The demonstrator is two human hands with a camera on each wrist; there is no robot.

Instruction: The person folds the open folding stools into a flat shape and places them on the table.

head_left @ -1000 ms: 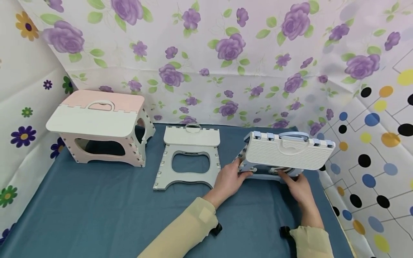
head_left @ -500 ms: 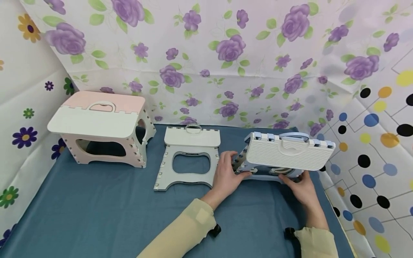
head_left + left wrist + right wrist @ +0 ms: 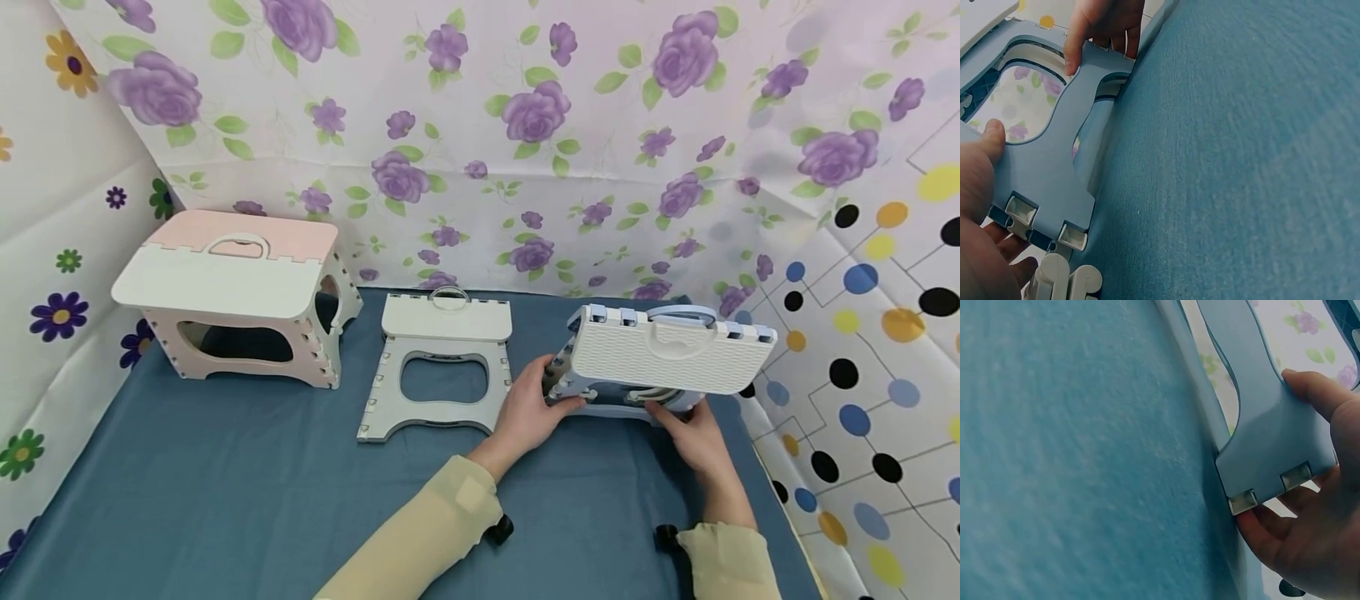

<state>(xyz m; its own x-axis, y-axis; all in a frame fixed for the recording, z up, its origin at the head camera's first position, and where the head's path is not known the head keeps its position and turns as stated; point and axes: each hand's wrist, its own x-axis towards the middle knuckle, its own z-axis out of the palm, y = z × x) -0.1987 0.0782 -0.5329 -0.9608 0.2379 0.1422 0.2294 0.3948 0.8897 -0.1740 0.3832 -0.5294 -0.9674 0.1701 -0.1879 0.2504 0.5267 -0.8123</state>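
Note:
A folding stool [image 3: 667, 358] with a white textured top and blue legs stands partly folded at the right of the head view. Its top tilts toward me, with a blue carry handle [image 3: 684, 315] along the upper edge. My left hand [image 3: 528, 410] grips the left side of the front leg panel, thumb on its face and fingers behind the edge. On the opposite side, my right hand [image 3: 697, 437] holds the same panel likewise. The blue leg panel [image 3: 1041, 165], with its cutout and hinge notches, shows in the left wrist view.
A folded white and grey stool [image 3: 438, 417] lies flat just left of my left hand. Farther left, a pink and white folding stool [image 3: 225, 283] stands opened. Blue cloth [image 3: 262, 492] covers the table. Floral and dotted sheets hang behind and beside it.
My left fingers have shifted a little along the stool's left side. My right hand moved slightly outward, then back. The stool's fold looks unchanged.

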